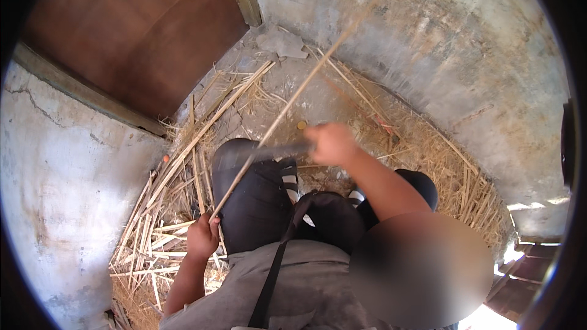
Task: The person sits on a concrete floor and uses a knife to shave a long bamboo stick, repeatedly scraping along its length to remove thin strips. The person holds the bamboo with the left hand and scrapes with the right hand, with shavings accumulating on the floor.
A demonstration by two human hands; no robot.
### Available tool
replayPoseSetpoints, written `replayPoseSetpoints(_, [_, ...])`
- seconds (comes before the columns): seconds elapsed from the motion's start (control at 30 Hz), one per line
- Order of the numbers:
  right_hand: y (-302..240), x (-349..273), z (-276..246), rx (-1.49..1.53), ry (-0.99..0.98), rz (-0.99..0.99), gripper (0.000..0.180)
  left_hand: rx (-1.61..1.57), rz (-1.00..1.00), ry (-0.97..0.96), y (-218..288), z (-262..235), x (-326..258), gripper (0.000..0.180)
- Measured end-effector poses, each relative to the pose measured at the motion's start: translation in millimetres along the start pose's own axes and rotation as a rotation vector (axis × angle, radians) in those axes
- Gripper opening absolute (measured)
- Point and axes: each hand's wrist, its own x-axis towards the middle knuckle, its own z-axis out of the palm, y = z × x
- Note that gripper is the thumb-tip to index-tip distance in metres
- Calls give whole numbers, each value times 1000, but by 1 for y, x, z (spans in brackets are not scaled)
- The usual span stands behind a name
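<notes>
The left hand (202,236) has its grip pinching the lower end of a long cane strip (287,107); the right hand (333,144) clasps a blurred knife (269,151) against it, above the split cane (183,165) littering the floor.

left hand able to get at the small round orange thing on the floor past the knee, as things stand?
Probably not right now. The left hand is closed on the low end of a long thin stick, and the raised left knee sits between it and the small round orange thing. The right hand is much nearer.
</notes>
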Motion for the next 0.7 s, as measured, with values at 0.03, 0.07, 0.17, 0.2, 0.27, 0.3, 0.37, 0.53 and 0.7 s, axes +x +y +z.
replayPoseSetpoints(0.03, [26,5,3,47,24,94,24,6,-34,-34,2,-5,-1,34])
replayPoseSetpoints(0.07, [42,11,0,81,61,182,24,5,-61,-53,4,-10,4,35])
replayPoseSetpoints(0.17, [19,3,-12,22,152,127,21,30,-96,-81,2,-16,4,38])
replayPoseSetpoints(0.2, [10,0,-9,16,135,66,21,38,-81,-72,4,-14,1,38])
replayPoseSetpoints(0.27, [-7,-2,-2,4,101,-57,22,8,-84,-89,11,-14,-2,37])
replayPoseSetpoints(0.3, [-12,-2,-4,-16,77,-58,23,27,-61,-83,13,-12,-4,36])
replayPoseSetpoints(0.37, [-17,-4,-7,-57,27,-63,23,65,-18,-69,13,-8,-7,35])
replayPoseSetpoints(0.53, [22,3,-5,67,95,91,20,85,-42,-60,15,-17,0,35])
replayPoseSetpoints(0.7, [-14,-8,-4,-29,82,-86,26,95,-37,-82,16,-15,-6,34])
